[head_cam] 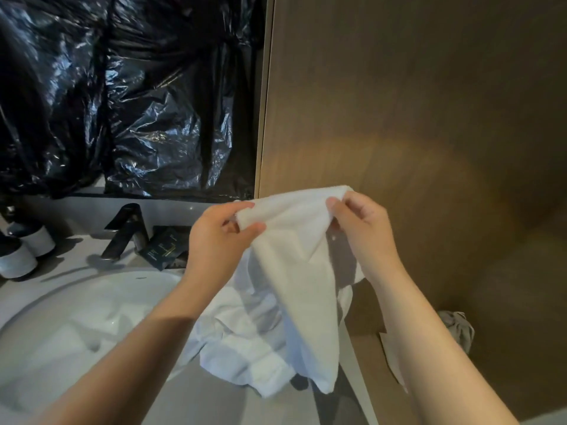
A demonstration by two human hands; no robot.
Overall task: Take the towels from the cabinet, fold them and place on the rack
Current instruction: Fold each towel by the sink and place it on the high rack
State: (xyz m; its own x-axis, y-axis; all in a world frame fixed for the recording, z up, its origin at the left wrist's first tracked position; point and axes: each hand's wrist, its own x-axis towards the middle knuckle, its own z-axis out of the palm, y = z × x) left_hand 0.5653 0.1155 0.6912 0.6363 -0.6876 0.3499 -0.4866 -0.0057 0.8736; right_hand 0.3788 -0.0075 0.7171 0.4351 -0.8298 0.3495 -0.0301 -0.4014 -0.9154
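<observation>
Left hand (pixel 219 237) and right hand (pixel 360 228) each pinch the white towel (pixel 302 289) top edge between thumb and fingers; towel hangs below, over the heap (pixel 242 342) on the tabletop (pixel 214 403).

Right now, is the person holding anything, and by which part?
Yes: a white towel. The left hand and the right hand each pinch its top edge, and the rest hangs down.
</observation>
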